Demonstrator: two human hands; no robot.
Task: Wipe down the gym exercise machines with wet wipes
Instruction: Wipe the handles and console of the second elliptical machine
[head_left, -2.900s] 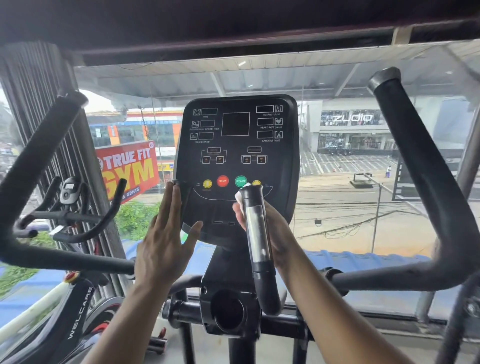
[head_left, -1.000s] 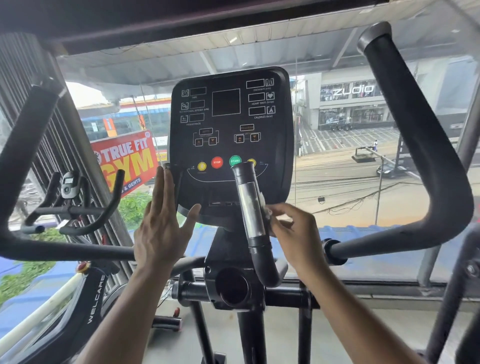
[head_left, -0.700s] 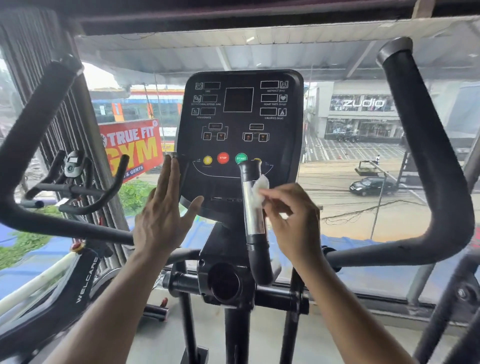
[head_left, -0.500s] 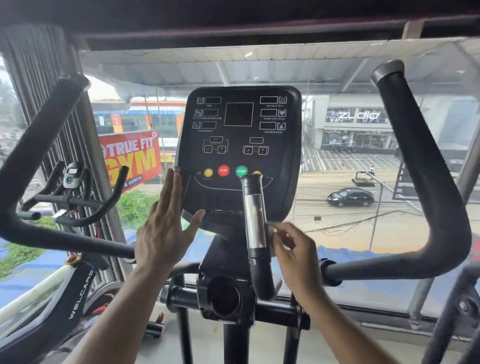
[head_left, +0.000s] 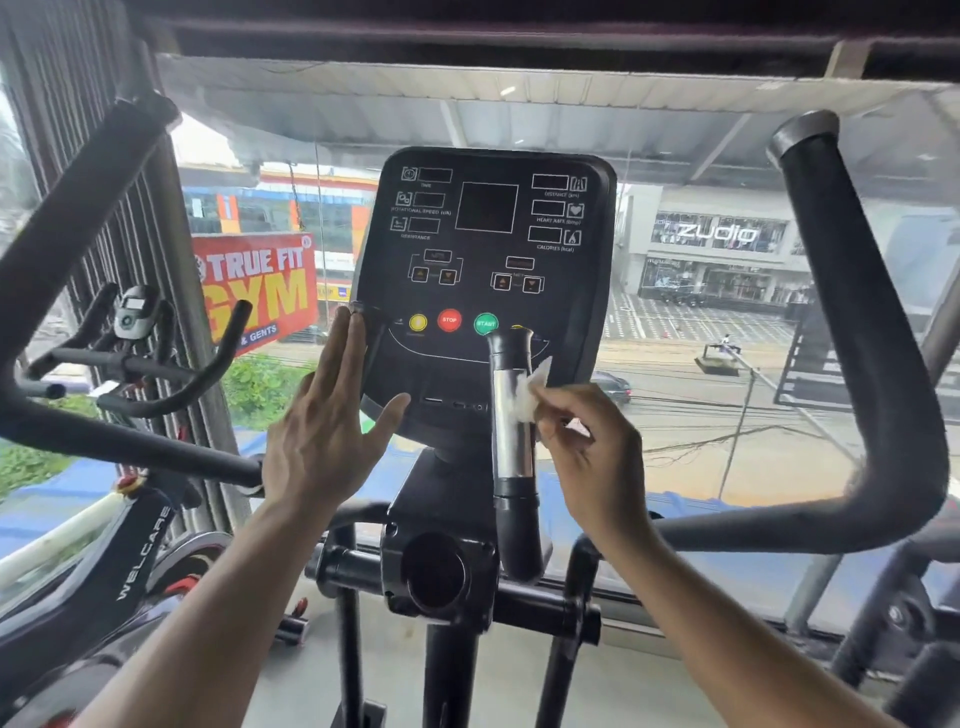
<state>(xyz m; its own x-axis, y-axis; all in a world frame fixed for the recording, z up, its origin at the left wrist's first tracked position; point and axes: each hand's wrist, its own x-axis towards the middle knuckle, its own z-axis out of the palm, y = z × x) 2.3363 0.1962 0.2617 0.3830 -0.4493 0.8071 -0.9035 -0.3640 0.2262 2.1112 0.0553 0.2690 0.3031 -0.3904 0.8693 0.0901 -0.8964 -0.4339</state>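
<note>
Back up from lower down the grip, my right hand (head_left: 597, 447) pinches the crumpled white wet wipe (head_left: 530, 395) against the upright silver-sleeved black handle (head_left: 511, 421).
Left hand (head_left: 327, 431) flat, fingers straight, on the black console panel's (head_left: 488, 249) left edge.

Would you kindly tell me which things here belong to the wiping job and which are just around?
In the job:
wet wipe, pinched by the right hand
chrome grip
console
left hand, flat at the console's edge

Just around:
spin bike
gym banner
</note>
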